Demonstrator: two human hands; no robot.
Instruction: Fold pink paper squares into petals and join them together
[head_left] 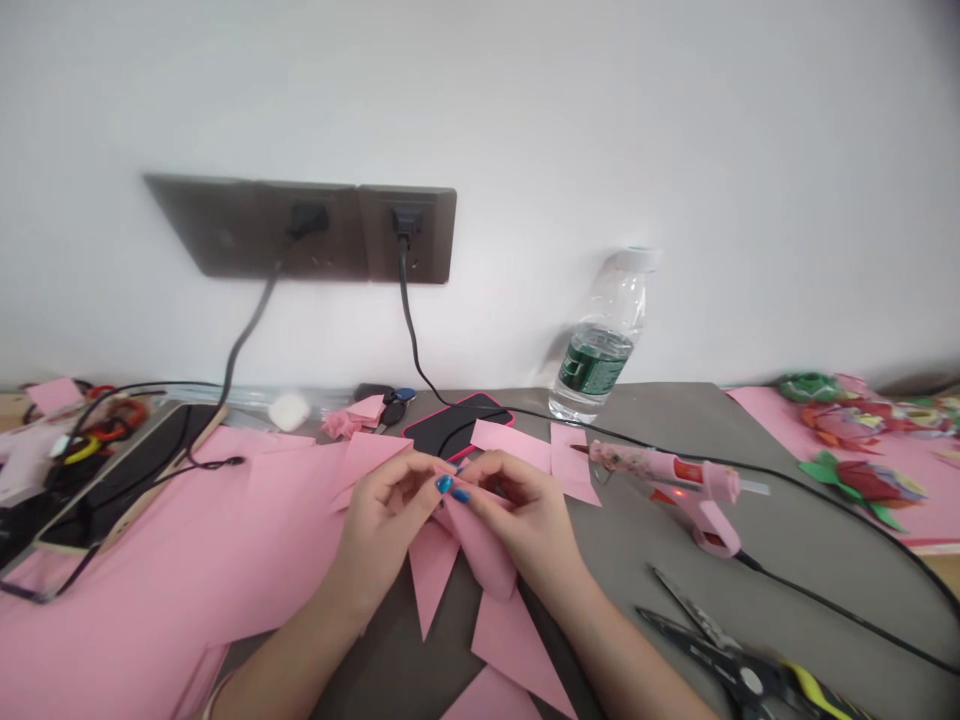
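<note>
At the middle of the table, both my hands are closed on one folded piece of pink paper (480, 545). My left hand (401, 510) pinches its upper edge from the left, thumb on top. From the other side my right hand (525, 505) pinches it too, the two thumbs nearly touching. The paper curves down toward me like a rolled petal; its far side is hidden behind my fingers. Cut pink pieces (517, 640) lie on the grey table just below my hands.
Large pink sheets (277, 540) spread at left, near a phone (127, 480). A pink glue gun (675, 485) with a lit red light lies right, its cord trailing. Open scissors (739, 670) are at front right. A water bottle (596, 350) leans on the wall. Paper flowers (870, 480) lie far right.
</note>
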